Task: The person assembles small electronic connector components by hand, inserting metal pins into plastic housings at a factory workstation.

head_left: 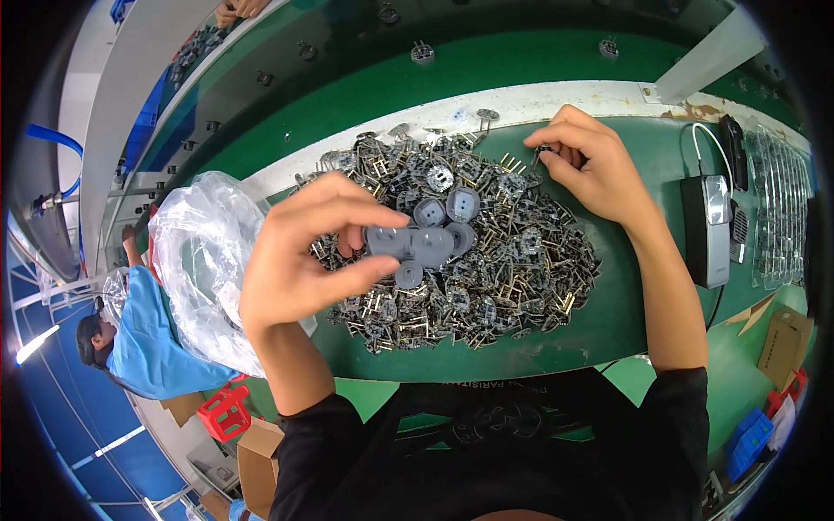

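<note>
My left hand (300, 252) is over the left side of a big heap of small round circuit boards with metal pins (512, 295). Its thumb and index finger close round a grey plastic cap (388, 241), slightly blurred. Beside that cap, more grey caps (462, 205) lie on top of the heap, some with slots in their faces. At the heap's far right edge, my right hand (591, 161) pinches a small dark part (545, 150); the fingers hide most of it, so its exact kind is unclear.
A clear plastic bag (204, 252) lies left of the heap. On the right are a grey-black box with a white cable (717, 230) and clear plastic trays (777, 204). Beyond the white ledge, a dark belt (512, 35) carries spaced parts. A person in blue (148, 334) is at left.
</note>
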The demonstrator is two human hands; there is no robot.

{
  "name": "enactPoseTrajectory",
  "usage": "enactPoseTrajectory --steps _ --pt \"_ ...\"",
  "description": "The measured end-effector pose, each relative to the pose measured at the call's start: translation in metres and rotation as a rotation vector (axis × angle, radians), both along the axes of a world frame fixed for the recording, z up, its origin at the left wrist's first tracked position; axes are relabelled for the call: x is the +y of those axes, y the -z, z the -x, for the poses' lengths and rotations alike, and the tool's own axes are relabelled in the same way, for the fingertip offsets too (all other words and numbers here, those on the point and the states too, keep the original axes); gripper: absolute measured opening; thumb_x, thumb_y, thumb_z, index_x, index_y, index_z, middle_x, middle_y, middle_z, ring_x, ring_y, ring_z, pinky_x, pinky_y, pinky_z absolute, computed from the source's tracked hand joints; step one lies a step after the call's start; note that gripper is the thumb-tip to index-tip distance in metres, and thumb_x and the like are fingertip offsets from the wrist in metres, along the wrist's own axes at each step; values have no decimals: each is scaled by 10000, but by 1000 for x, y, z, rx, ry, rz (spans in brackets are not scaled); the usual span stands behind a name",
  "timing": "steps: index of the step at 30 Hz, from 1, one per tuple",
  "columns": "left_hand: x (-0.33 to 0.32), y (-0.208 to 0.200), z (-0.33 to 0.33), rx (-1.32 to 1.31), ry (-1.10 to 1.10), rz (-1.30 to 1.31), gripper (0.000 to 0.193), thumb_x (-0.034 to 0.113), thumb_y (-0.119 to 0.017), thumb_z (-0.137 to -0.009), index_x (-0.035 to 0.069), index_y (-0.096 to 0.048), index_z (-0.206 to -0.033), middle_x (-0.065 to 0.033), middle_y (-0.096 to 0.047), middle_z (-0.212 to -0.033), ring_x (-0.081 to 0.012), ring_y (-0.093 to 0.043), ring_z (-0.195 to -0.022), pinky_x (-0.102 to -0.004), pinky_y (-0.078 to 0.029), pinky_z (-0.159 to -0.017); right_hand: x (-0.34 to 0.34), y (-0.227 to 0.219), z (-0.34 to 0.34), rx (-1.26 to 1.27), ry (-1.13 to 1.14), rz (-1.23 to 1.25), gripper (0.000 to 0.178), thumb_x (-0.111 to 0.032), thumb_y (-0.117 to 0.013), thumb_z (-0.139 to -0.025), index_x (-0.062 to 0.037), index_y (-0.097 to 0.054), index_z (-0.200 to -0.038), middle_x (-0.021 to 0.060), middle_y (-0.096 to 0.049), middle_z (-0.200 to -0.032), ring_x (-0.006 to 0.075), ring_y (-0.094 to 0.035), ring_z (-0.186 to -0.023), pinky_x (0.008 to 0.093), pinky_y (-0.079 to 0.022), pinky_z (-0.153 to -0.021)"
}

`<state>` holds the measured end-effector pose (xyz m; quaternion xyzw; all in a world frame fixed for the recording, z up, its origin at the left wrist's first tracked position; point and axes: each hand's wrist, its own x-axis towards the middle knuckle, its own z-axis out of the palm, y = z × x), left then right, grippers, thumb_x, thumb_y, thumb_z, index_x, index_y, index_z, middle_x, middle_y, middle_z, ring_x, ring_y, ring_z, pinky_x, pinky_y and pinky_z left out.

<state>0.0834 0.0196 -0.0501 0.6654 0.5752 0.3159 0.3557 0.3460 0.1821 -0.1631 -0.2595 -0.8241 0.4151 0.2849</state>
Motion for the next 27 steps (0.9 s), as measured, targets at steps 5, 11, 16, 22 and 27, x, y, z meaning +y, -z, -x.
enactPoseTrajectory --steps 5,11,16,22,27 --pt "14 10 -15 -542 -327 129 168 144 -618 -911 -21 -642 -935 -44 -626 -736 -75 -558 -574 -194 -445 -514 -16 -12 6 190 51 238 147 9 -692 -775 -19 -644 -911 7 -572 -807 68 -524 -658 205 -429 -590" --pt "48 14 -35 -696 -254 143 242 205 -549 -948 -29 -583 -902 -143 -639 -820 -157 -617 -634 -255 -531 -542 -34 -57 12 593 -40 284 172 37 -740 -754 4 -650 -896 45 -620 -829 83 -559 -691 207 -447 -616" --pt "54 9 -41 -979 -205 179 159 139 -611 -919 -8 -574 -872 -144 -670 -870 -191 -679 -779 -290 -593 -678 -37 -83 24 514 46 -94 212 29 -752 -724 -13 -671 -915 57 -619 -850 95 -556 -665 217 -446 -543" --pt "50 9 -44 -1104 -181 206 185 140 -606 -922 -43 -594 -950 -144 -657 -960 -195 -681 -797 -311 -605 -717 -46 -79 36 447 153 -273 183 42 -737 -725 -37 -679 -879 54 -589 -872 98 -560 -670 206 -447 -494" --pt "48 11 -48 -940 -216 188 296 135 -539 -936 -95 -599 -1113 -161 -656 -976 -206 -679 -842 -321 -605 -739 -48 -76 40 424 186 -232 168 68 -720 -731 -27 -669 -859 58 -590 -855 105 -561 -674 222 -448 -513"
